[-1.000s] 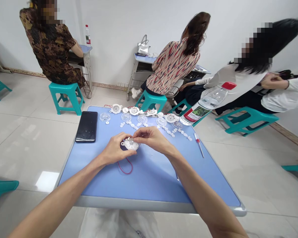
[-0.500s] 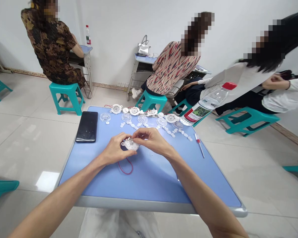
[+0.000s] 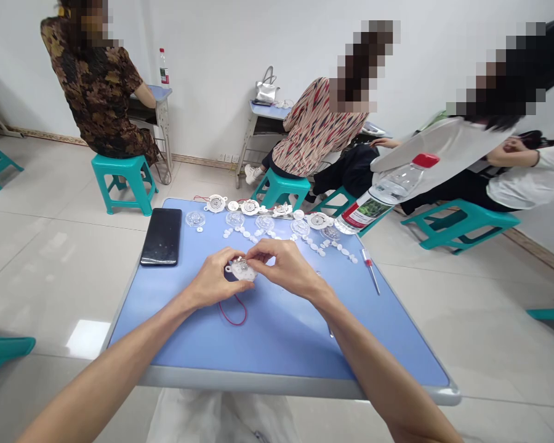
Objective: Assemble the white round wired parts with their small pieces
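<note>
My left hand (image 3: 216, 277) is closed around the edge of a small round white plastic casing (image 3: 244, 271) with a side loop, held just above the blue tabletop (image 3: 277, 344). My right hand (image 3: 284, 264) pinches at the casing's top right edge; whatever lies between those fingertips is too small to make out. A red cord loop (image 3: 235, 321) hangs below the casing onto the table. Similar white round casings (image 3: 216, 203) stand in a row along the far edge. Before them lie clear round covers (image 3: 264, 223) and small white discs and gears (image 3: 314, 247).
A black phone (image 3: 161, 237) lies at the table's left. At the far right corner stands a water bottle (image 3: 373, 200), with a red-and-white screwdriver (image 3: 370, 271) nearby. Several people sit beyond on green stools (image 3: 124, 178), near other desks (image 3: 270, 111).
My right hand has shifted very slightly at the casing, its fingertips still against the edge. The left hand keeps its grip. In the background, a seated person in white has moved an arm.
</note>
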The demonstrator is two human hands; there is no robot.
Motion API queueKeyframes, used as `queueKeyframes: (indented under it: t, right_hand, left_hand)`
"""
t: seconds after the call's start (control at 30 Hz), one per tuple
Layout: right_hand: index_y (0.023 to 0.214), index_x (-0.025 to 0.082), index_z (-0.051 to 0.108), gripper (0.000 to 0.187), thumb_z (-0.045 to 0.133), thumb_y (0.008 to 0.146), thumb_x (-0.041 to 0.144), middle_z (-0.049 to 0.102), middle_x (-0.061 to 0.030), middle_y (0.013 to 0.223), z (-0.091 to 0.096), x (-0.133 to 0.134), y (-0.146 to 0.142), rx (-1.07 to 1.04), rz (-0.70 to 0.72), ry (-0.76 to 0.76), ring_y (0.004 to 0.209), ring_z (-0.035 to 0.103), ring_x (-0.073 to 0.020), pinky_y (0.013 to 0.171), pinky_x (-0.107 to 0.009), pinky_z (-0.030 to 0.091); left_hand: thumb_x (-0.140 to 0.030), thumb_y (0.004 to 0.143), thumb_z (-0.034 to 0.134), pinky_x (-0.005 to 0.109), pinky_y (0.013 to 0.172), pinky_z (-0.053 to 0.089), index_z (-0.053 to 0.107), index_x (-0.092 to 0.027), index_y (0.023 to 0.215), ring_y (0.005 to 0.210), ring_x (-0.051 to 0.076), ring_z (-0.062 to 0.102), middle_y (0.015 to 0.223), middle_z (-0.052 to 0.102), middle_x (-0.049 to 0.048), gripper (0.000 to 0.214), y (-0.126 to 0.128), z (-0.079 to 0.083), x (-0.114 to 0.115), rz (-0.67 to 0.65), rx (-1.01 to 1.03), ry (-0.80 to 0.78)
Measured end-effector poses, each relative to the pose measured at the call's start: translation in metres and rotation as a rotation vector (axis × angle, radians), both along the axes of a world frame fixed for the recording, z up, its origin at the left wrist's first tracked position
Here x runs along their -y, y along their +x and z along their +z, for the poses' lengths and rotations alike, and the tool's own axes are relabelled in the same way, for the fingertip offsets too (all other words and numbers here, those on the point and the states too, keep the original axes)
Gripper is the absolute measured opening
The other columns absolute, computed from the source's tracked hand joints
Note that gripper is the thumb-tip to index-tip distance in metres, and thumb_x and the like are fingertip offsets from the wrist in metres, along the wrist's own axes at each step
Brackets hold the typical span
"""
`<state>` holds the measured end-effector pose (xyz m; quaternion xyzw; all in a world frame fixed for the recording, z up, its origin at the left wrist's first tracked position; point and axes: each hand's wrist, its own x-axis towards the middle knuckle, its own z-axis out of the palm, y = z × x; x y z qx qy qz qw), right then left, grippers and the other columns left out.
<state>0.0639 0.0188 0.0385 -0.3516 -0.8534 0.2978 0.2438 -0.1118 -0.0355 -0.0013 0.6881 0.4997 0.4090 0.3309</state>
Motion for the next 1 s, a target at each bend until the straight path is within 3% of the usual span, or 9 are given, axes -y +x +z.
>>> queueKeyframes:
  t: [1.0]
  right_hand:
    - [0.074, 0.020, 0.068, 0.011, 0.061, 0.082, 0.019, 0.067, -0.0026, 0.073, -0.0022, 0.0005, -0.0020, -0.017, -0.001, 0.032, 0.065, 0.061, -0.0146, 0.063, -0.029, 0.048]
  left_hand:
    - [-0.025, 0.068, 0.077, 0.026, 0.069, 0.045, 0.064, -0.017, 0.107, 0.080, 0.015, 0.058, 0.094, 0.064, 0.0018, 0.043, -0.0001, -0.0010, 0.0000, 0.003, -0.011, -0.035]
